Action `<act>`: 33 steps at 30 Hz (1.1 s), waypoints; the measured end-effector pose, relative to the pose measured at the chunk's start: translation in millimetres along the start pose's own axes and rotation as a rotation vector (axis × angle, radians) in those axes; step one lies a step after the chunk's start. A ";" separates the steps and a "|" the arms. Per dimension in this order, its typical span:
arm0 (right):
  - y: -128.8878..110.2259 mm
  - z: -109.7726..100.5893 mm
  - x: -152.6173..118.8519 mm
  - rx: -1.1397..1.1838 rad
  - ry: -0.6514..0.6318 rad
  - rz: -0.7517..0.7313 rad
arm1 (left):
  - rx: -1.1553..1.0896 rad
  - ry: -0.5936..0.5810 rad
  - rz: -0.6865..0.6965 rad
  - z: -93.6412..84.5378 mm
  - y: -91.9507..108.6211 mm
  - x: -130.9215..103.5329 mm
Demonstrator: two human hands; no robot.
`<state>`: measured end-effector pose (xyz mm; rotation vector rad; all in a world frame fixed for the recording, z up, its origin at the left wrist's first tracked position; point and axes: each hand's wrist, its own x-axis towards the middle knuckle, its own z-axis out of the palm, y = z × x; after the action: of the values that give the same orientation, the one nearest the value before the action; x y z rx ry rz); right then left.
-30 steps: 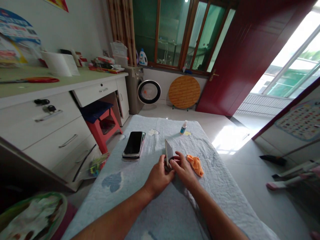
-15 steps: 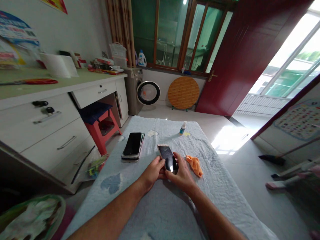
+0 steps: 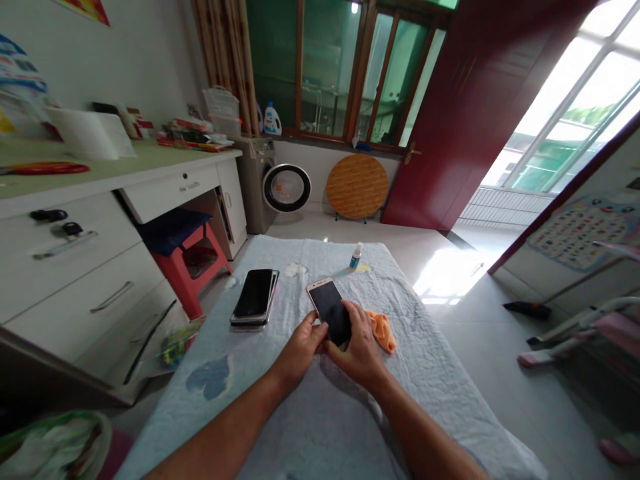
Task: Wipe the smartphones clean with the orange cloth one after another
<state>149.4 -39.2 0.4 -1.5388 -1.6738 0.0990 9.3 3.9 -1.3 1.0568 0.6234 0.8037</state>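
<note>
A smartphone (image 3: 329, 307) with a dark screen and a pale gold frame is held between both hands above the cloth-covered table. My left hand (image 3: 303, 342) grips its lower left edge, thumb at the side. Around the right edge and lower corner wraps my right hand (image 3: 361, 345). Just right of that hand lies a crumpled orange cloth (image 3: 383, 332). To the left sits a stack of phones (image 3: 253, 297), the top one black-screened. Farther back stands a small spray bottle (image 3: 355, 257) with a blue label, upright.
A pale blue patterned cloth (image 3: 210, 427) covers the table. Left of it are a red stool (image 3: 217, 257), white drawers (image 3: 75, 267) and a bin (image 3: 107, 440). Behind are a washing machine with its door (image 3: 287, 189) open and a round wooden board (image 3: 357, 187).
The phone's top end is tilted up a little more toward the camera, and its glare spot is gone. Both hands keep hold. The whole view has shifted slightly.
</note>
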 end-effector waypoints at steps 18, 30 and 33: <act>138.9 -73.8 27.6 -0.393 0.225 0.381 | 0.235 -0.048 -0.092 -5.1 -14.7 -0.3; 152.1 -54.8 29.8 -0.478 0.103 0.467 | 0.227 -0.056 -0.086 -2.9 -10.7 -2.0; 157.4 -52.2 28.1 -0.490 0.110 0.466 | 0.216 -0.055 -0.086 -3.4 -11.6 -1.5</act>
<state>307.9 -1.0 -40.8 -2.2411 -1.2783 -0.1632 8.9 1.4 -13.2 1.2358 0.7154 0.6400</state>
